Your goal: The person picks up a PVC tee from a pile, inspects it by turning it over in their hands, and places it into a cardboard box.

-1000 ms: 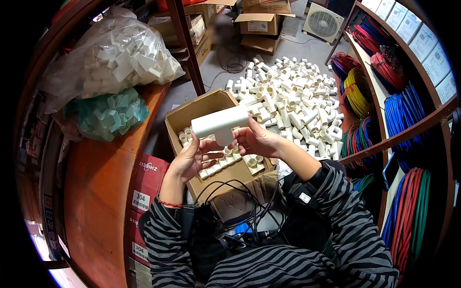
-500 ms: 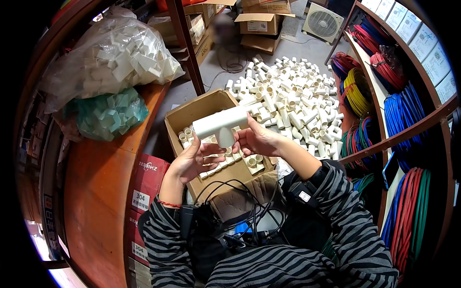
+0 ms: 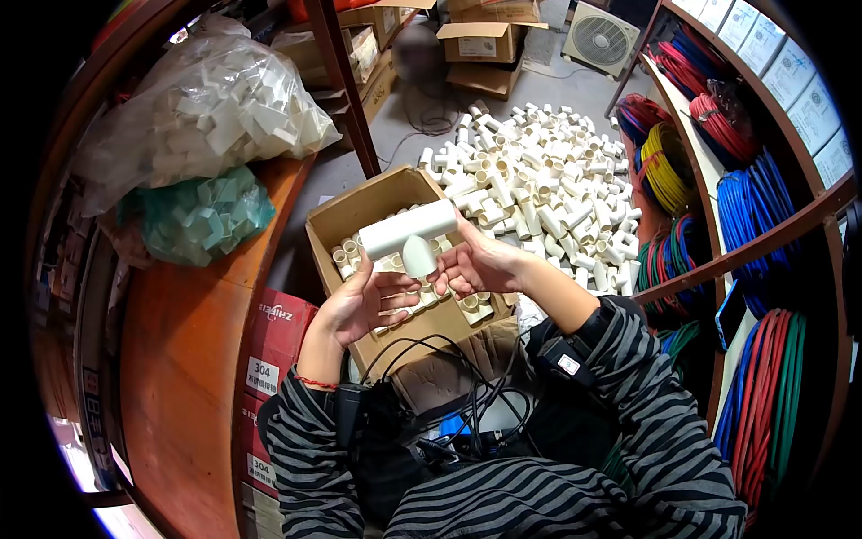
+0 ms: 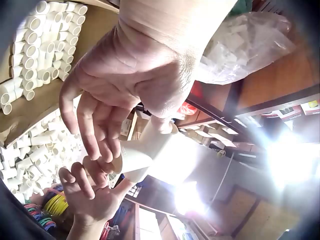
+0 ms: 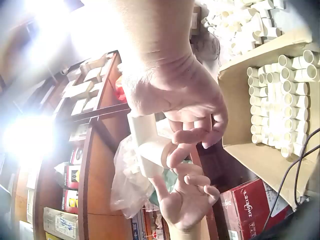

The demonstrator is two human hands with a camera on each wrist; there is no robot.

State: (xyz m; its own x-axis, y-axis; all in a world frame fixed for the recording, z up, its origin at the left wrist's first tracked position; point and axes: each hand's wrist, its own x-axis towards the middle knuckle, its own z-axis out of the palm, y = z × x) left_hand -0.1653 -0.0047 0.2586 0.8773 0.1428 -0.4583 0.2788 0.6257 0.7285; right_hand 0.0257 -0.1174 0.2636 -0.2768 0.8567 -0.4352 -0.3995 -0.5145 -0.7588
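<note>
A white plastic pipe tee (image 3: 409,227) is held up level between both hands, above the carton, its side branch towards the person. My left hand (image 3: 357,305) holds it at the left end with the thumb, its other fingers loosely bent below. At the opposite end my right hand (image 3: 485,260) has its thumb against the tee, with curled fingers close to the branch's mouth. In the left wrist view the branch (image 4: 132,159) lies near the fingertips of both hands. From the right wrist, the tee (image 5: 145,142) spans the gap between the two thumbs.
An open cardboard carton (image 3: 346,202) with rows of white tees stands below the hands. Beyond it a large heap of white fittings (image 3: 548,189) covers the floor. Bagged fittings (image 3: 233,117) sit on the wooden shelf at left; cable coils (image 3: 759,211) fill the right rack. Black cables (image 3: 480,395) cross the lap.
The tee has turned a little about its long axis, so its branch shows differently. Its right end and the right hand have shifted slightly left. The left hand stays almost in place.
</note>
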